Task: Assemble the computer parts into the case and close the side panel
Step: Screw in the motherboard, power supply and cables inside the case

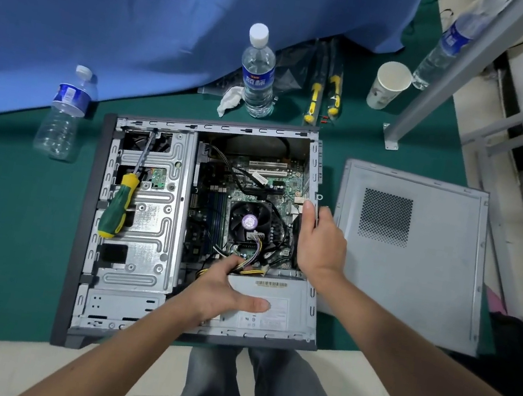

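Left hand (224, 291) rests on the grey metal power supply (273, 306), fingers grasping its yellow cable bundle (251, 264); right hand (319, 237) grips the open grey computer case (134, 212) rim. Tugged cables might snag the black cooler fan (249, 220).

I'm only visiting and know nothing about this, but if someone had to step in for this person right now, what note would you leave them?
Left hand: lies on the power supply, fingers curled into the bundle of cables beside the CPU fan.
Right hand: grips the rear edge of the case.
Things: case lies open on the green mat; the green and yellow screwdriver rests on the drive cage; the side panel lies flat to the right of the case.
Done: motherboard, fan and power supply sit inside.
Left: sort out the cables, take the screwdriver out, fit and close the side panel.
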`<control>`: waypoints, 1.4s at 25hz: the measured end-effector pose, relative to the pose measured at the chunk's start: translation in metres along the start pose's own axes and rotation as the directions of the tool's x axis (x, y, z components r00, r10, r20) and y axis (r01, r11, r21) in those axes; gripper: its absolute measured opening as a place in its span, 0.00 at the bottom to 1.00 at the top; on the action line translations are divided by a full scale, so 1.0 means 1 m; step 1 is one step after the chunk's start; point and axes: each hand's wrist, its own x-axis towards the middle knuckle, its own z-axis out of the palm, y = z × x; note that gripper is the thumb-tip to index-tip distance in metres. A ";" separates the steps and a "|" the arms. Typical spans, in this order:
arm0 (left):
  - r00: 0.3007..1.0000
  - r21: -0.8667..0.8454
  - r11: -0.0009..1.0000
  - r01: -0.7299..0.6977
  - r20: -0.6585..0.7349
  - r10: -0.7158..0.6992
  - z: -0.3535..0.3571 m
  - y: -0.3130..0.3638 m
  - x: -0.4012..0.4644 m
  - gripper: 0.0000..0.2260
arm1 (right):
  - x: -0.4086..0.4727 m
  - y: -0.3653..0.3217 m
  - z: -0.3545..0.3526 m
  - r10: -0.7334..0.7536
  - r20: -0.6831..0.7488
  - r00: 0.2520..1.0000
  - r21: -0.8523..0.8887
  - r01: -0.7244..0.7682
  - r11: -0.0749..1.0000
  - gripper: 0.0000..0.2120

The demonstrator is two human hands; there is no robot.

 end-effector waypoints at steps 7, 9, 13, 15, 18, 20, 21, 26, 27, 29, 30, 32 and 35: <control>0.999 0.026 0.998 -0.048 -0.015 0.048 0.004 0.009 -0.012 0.34 | -0.003 -0.003 -0.002 0.016 0.009 1.000 -0.010 -0.016 1.000 0.25; 0.994 0.108 0.990 -0.088 -0.055 0.094 0.006 0.010 -0.016 0.27 | -0.002 -0.003 -0.002 0.013 0.013 1.000 -0.010 -0.013 1.000 0.26; 0.942 0.179 0.981 -0.078 -0.309 0.131 -0.004 0.012 -0.024 0.06 | 0.000 -0.001 -0.001 0.009 0.010 1.000 -0.039 -0.009 0.999 0.26; 0.935 0.160 0.983 -0.086 -0.327 0.135 -0.010 0.017 -0.027 0.08 | 0.000 0.001 0.000 -0.001 0.001 1.000 -0.043 0.001 0.999 0.26; 0.941 0.167 0.983 -0.075 -0.313 0.125 -0.011 0.027 -0.033 0.02 | -0.001 -0.002 -0.001 0.015 0.036 0.999 -0.037 -0.013 0.999 0.24; 0.913 0.119 0.988 -0.097 -0.385 0.136 -0.012 0.028 -0.034 0.02 | -0.004 -0.003 -0.005 -0.002 -0.006 1.000 -0.088 0.001 0.996 0.22; 0.891 0.082 0.991 -0.110 -0.434 0.135 -0.014 0.028 -0.034 0.02 | -0.007 -0.004 -0.009 -0.077 -0.074 0.994 -0.155 0.065 0.986 0.21; 0.874 -0.071 0.985 -0.156 -0.474 0.104 -0.005 0.034 -0.031 0.01 | -0.047 -0.029 -0.020 -0.616 0.233 0.753 -0.046 0.641 0.766 0.20; 0.883 -0.073 0.984 -0.163 -0.455 0.113 -0.002 0.036 -0.029 0.01 | -0.054 -0.037 -0.019 -0.579 0.398 0.712 -0.001 0.631 0.776 0.21; 0.907 -0.056 0.982 -0.178 -0.398 0.142 -0.001 0.039 -0.027 0.01 | -0.055 -0.045 -0.014 -0.455 0.589 0.668 -0.047 0.590 0.806 0.19; 0.920 -0.040 0.984 -0.176 -0.362 0.149 -0.004 0.040 -0.027 0.01 | -0.052 -0.046 -0.013 -0.421 0.603 0.677 -0.055 0.562 0.825 0.15; 0.942 -0.036 0.987 -0.156 -0.306 0.137 -0.015 0.043 -0.025 0.04 | -0.049 -0.044 -0.015 -0.414 0.595 0.689 -0.049 0.545 0.837 0.11; 0.915 0.024 0.991 -0.133 -0.381 0.132 -0.027 0.051 -0.018 0.05 | -0.044 -0.033 -0.016 -0.521 0.580 0.626 -0.215 0.734 0.644 0.10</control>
